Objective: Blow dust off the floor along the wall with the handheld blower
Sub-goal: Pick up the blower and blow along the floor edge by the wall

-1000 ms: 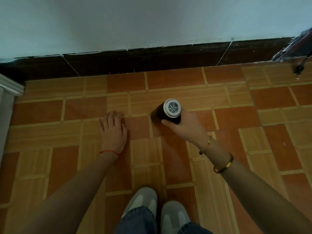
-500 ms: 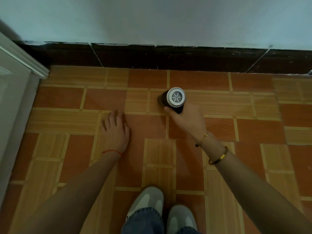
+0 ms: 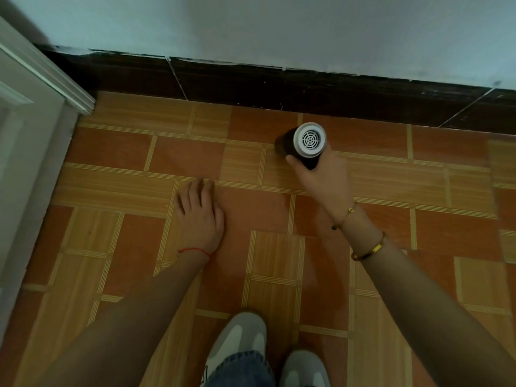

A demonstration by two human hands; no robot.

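One head-worn wide-angle camera; there is no second view to overlap with. It looks steeply down and forward over both forearms onto the floor [image 3: 377, 169], from close range. The wall [image 3: 279, 32] and dark skirting [image 3: 251, 88] cross the top edge, a white door frame [image 3: 36, 113] the left edge, shoes [image 3: 240, 339] the bottom edge.

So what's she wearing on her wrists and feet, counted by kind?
Red string bracelet on the left wrist: 1
Thin gold-bead bracelet on the right wrist: 1
Gold bangle on the right forearm: 1
Grey-and-white shoes: 2
Total: 5
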